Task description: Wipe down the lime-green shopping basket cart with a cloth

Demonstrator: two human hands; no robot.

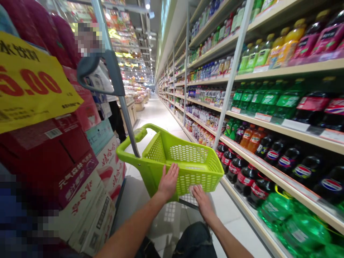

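A lime-green plastic shopping basket (188,154) stands on the aisle floor in front of me, tilted, with its grey pull handle (113,75) rising up to the left. My left hand (168,181) lies flat against the basket's near wall, fingers stretched upward. My right hand (202,200) presses on the basket's lower near edge, fingers extended. Neither hand holds anything. The basket looks empty inside.
Shelves of bottled drinks (268,150) run along the right, with dark cola bottles low down. Stacked red and white cartons (80,172) with a yellow price sign (29,86) stand on the left. A person (113,107) stands further up the aisle.
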